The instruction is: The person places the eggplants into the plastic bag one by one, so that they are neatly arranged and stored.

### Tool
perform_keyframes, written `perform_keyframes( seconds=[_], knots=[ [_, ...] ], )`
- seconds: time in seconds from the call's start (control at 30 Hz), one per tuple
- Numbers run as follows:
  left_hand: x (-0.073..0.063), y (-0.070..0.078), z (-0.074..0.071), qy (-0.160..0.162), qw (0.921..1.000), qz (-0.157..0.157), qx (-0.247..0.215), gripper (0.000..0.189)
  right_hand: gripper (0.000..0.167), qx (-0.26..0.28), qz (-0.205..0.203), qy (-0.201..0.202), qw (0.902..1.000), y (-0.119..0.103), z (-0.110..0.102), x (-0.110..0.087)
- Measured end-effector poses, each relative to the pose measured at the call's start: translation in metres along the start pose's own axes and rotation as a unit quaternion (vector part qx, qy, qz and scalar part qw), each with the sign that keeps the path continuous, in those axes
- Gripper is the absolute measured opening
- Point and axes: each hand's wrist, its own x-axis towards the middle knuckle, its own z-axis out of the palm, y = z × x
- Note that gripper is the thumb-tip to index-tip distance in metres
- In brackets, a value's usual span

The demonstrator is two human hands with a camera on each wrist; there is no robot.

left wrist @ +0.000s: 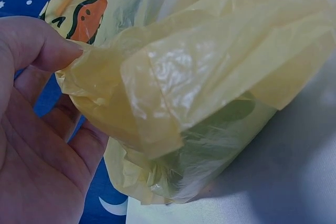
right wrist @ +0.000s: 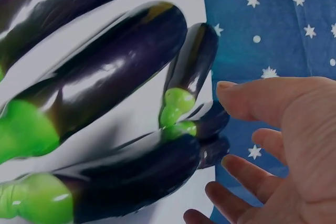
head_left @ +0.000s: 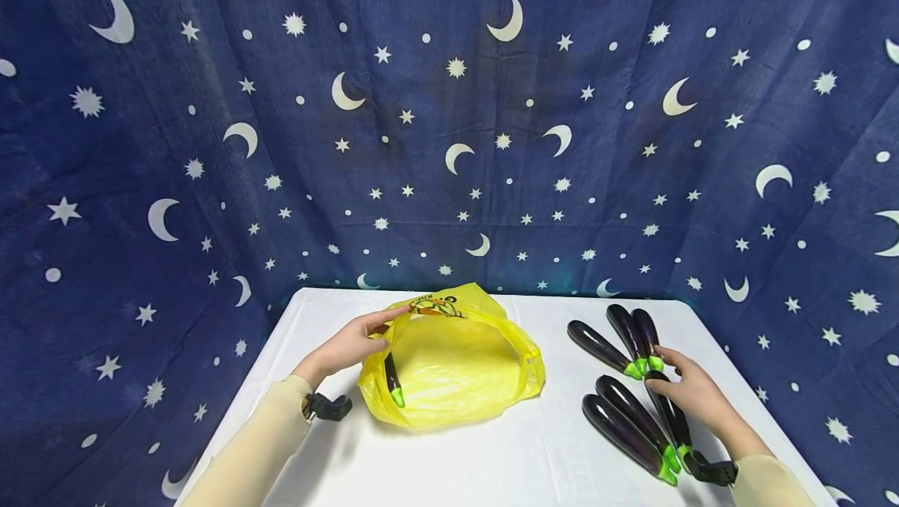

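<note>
Pinching one bag [head_left: 449, 415], one eggplant [head_left: 391, 373] inside, six eggplants [head_left: 630, 407] outside.

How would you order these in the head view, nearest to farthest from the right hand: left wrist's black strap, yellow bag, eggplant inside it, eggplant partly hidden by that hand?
1. Partly hidden eggplant: just by the right hand.
2. Yellow bag: to the left, mid-picture.
3. Inside eggplant: at the bag's left side.
4. Black strap: left of the bag.
</note>
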Motion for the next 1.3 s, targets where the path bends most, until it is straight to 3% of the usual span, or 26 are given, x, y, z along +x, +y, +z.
perform_keyframes(
  seconds=[0.23,0.87,1.07,1.3],
  knots=[
    [-0.001,0.000,0.000,-0.003,1.0000,0.002,-0.001,0.068,0.087,0.002,0.026,-0.021,0.9994,0.016,0.001,0.001],
    [0.001,-0.001,0.001,-0.005,1.0000,-0.004,0.002,0.068,0.093,0.046,0.061,-0.071,0.9945,0.022,-0.006,-0.011],
    [0.001,0.000,0.000,-0.008,1.0000,-0.001,0.001,0.068,0.091,0.096,0.096,-0.084,0.9872,0.025,-0.007,-0.013],
    [0.000,-0.001,0.000,-0.008,1.0000,0.005,-0.001,0.067,0.095,0.121,0.142,-0.128,0.9741,0.035,-0.013,-0.015]
  ],
)
